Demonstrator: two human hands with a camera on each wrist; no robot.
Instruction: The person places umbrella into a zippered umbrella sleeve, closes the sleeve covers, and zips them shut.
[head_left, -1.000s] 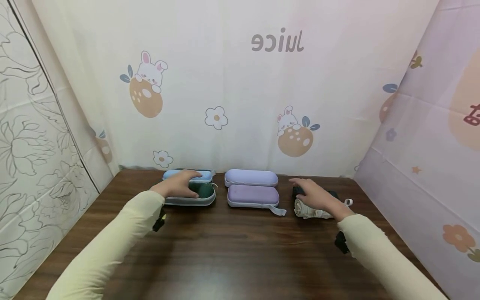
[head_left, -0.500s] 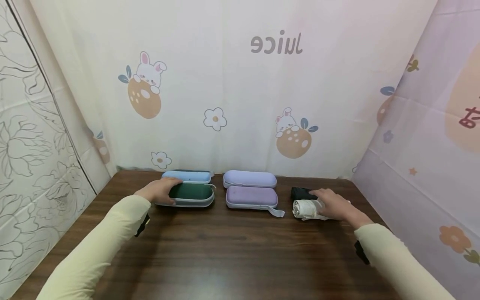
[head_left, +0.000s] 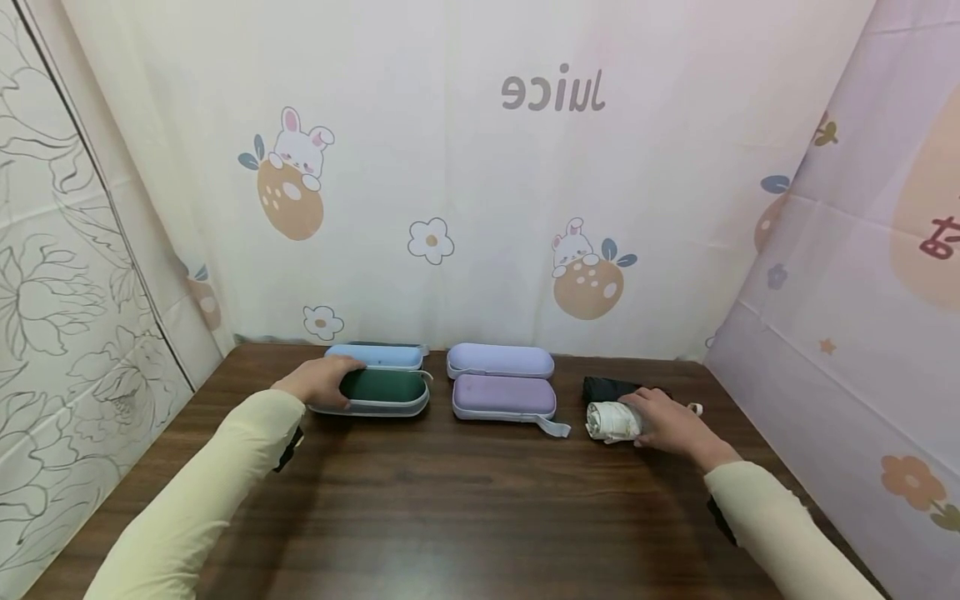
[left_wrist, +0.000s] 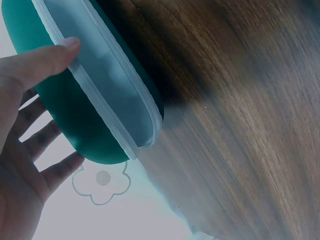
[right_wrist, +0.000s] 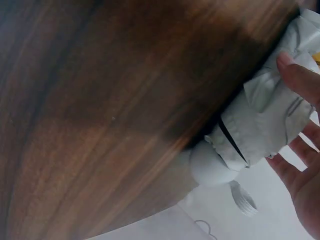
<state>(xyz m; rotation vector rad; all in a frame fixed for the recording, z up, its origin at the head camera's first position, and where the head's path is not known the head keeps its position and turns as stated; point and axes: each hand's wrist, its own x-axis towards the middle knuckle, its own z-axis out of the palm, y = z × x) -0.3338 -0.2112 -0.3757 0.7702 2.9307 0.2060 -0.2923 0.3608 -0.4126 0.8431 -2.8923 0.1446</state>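
Observation:
In the head view my left hand (head_left: 322, 382) grips the left end of a dark green zip case (head_left: 386, 385) with a grey band around its side. The left wrist view puts the thumb on the front zipper of that case (left_wrist: 75, 107), with the fingers behind it. To the right, my right hand (head_left: 667, 423) holds a white folded umbrella (head_left: 611, 422) that lies on its side. Its thumb (right_wrist: 295, 75) presses the near side of the cloth and the fingers reach round the far side. The umbrella's rounded white handle (right_wrist: 212, 165) and a strap show there.
Behind the green case lies a light blue case (head_left: 375, 357). A lavender case (head_left: 501, 358) and a purple case (head_left: 504, 394) with a wrist strap sit mid-table. A black folded umbrella (head_left: 606, 388) lies behind the white one. Printed curtains (head_left: 442, 150) stand at the wooden table's back edge.
My left hand has moved left from above the green case to its left end and grips it. My right hand has come down and back onto the white umbrella and holds it.

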